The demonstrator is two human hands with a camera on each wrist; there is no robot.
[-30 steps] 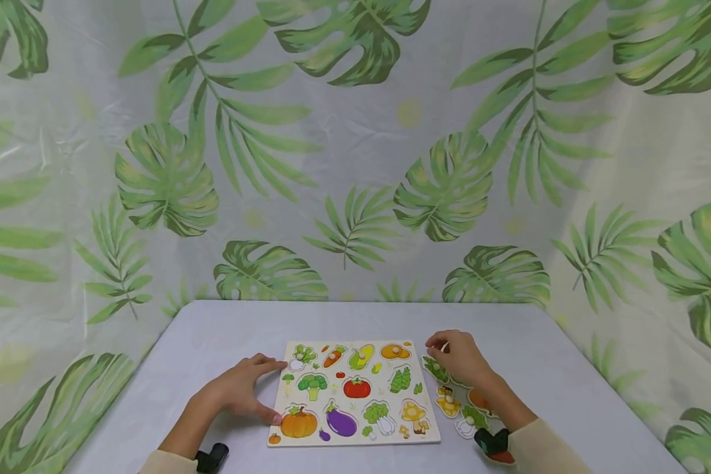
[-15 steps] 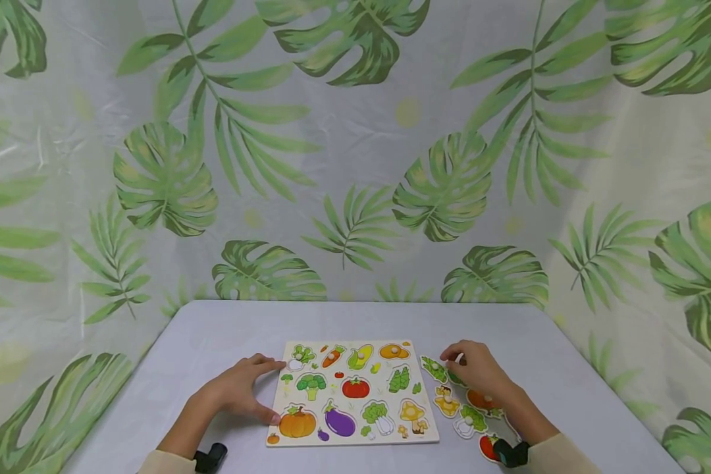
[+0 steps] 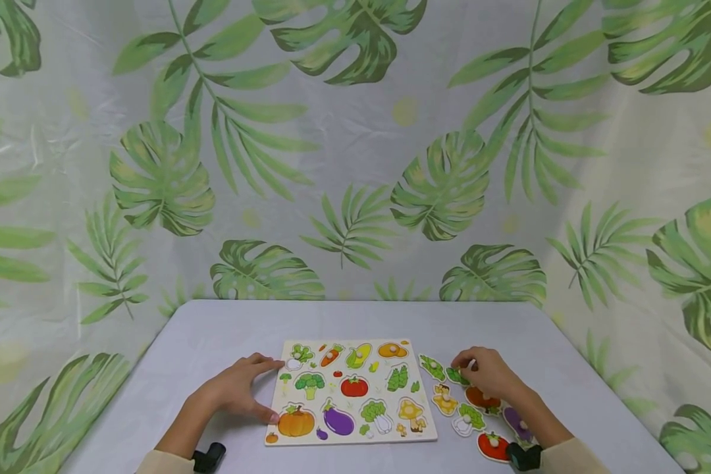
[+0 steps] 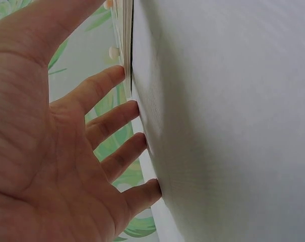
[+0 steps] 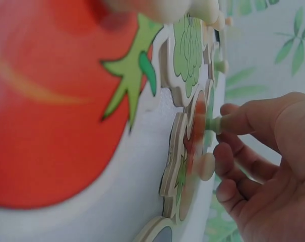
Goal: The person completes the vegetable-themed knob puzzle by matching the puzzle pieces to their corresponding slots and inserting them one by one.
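Head view: puzzle board flat on the tabletop, well short of its far edge. Left hand spread at the board's left edge, thumb by the near-left corner. Right hand beyond the board's right edge, over a green piece it partly covers.

Left wrist: fingers straight and splayed, nothing grasped; light steadying should do.

Right wrist: grip narrowed to a pinch, apparently on the green knob; blur clouds the contact. Best lifted straight up by the knob, clear of the neighbouring orange piece.
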